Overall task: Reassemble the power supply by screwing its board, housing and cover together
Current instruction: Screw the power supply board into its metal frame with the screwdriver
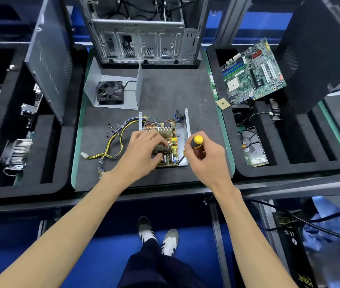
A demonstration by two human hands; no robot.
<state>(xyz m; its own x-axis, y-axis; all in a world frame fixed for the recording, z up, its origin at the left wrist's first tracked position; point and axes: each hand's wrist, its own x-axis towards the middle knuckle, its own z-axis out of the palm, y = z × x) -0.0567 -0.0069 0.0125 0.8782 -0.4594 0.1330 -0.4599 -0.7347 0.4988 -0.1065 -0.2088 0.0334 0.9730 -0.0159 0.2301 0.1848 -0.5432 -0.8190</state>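
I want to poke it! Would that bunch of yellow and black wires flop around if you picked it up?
Probably floppy: the bundle of yellow and black wires lies in loose curves on the dark mat. It likely would not lift free, since it runs into the power supply's metal housing. The white plug would likely dangle.

No legible text anywhere.

board (166,142) sits flat in open grey housing (186,129); fan cover (111,90) lies apart behind.

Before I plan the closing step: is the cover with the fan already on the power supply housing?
No, the cover with the fan lies apart on the mat behind the open housing, whose board is exposed.
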